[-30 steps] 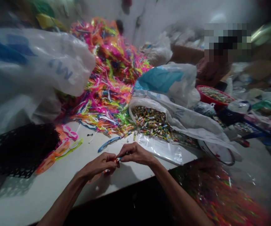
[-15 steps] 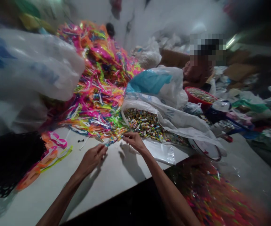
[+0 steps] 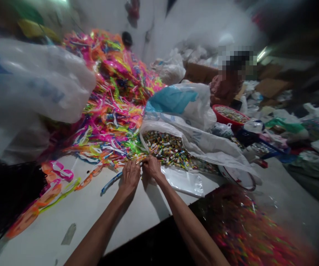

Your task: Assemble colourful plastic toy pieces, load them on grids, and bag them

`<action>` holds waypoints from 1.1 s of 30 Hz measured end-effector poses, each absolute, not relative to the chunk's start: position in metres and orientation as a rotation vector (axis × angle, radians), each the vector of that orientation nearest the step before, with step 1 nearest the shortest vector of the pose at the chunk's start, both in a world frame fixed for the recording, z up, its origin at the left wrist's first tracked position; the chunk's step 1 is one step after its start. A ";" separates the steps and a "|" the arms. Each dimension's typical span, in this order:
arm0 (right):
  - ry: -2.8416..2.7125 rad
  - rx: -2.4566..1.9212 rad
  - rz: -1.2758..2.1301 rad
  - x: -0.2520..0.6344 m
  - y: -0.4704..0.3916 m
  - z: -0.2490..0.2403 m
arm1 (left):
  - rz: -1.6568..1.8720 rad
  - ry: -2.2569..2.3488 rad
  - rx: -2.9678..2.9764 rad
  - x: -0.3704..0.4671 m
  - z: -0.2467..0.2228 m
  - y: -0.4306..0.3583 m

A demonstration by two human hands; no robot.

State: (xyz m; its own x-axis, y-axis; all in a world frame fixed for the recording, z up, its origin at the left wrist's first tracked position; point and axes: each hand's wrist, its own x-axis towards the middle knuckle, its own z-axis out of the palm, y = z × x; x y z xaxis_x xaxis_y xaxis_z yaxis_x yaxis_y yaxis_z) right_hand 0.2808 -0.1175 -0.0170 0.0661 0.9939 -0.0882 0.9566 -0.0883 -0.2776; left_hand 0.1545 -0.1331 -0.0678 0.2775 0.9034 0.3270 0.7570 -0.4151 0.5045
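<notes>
My left hand (image 3: 131, 174) and my right hand (image 3: 151, 167) are close together at the near edge of the heap, fingers curled in. A blue plastic strip (image 3: 111, 183) sticks out to the left from under my left hand, which is closed on it; its other end is hidden. My right hand is closed in a pinch on something too small to make out. Just beyond the fingers lies a heap of bright toy glasses (image 3: 115, 125) in pink, orange and green. Beside my right hand, a white sack (image 3: 162, 125) lies open, with many small colourful tubes (image 3: 165, 146) spilling out.
Flat clear plastic bags (image 3: 185, 181) lie on the white table (image 3: 92, 218). Orange glasses (image 3: 26, 218) and a black mesh basket (image 3: 9, 195) are at left. A red basin (image 3: 231, 114) stands near another person (image 3: 224, 88). A bag of red items (image 3: 253, 229) is at lower right.
My left hand has moved right and away from me, up to my right hand. The blue strip now shows on the table side of my left hand. The view has shifted slightly.
</notes>
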 end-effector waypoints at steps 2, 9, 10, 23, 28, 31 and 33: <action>-2.054 -2.174 0.383 0.282 -0.116 -0.014 | 0.821 1.543 2.301 0.157 -0.079 -0.129; -2.142 -2.122 0.403 0.284 -0.120 -0.013 | 0.751 1.617 2.308 0.157 -0.067 -0.135; -2.140 -2.116 0.409 0.286 -0.121 -0.013 | 0.737 1.621 2.311 0.156 -0.061 -0.138; -2.032 -2.050 0.421 0.288 -0.120 -0.015 | 1.057 1.506 1.679 0.116 -0.048 -0.192; -2.015 -2.066 0.401 0.258 -0.116 -0.027 | 1.029 1.473 1.677 0.115 -0.051 -0.204; -2.000 -2.048 0.424 0.262 -0.116 -0.022 | 1.019 1.465 1.697 0.112 -0.051 -0.204; -1.984 -2.020 0.450 0.272 -0.122 -0.016 | 1.016 1.458 1.713 0.110 -0.052 -0.204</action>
